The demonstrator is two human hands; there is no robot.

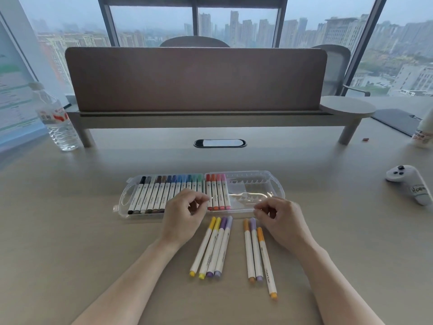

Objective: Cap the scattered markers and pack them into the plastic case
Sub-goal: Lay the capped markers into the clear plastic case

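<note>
Markers lay in two loose groups on the desk [70,231], just on the person's side of the clear plastic case [257,191], every one capped. Four of them [212,248] — two yellow, two purple — lay side by side with their long axes leaning slightly rightward, caps toward the case. Three more [256,252], two orange with a lilac one between, sat just to the right of those, caps also toward the case, tails fanning toward the person. Inside the case a row of capped markers [164,193] ran from black through browns, blues and greens, then red, orange and pink [216,193], all pointing away from the person; the right part of the case held none.

Left hand [185,216] hovered over the case's near edge, fingers loosely curled, thumb close to forefinger — holding nothing visible. Right hand [278,219] did the same beside the case's near right edge, curled and empty, just above the caps of the three-marker group.
</note>
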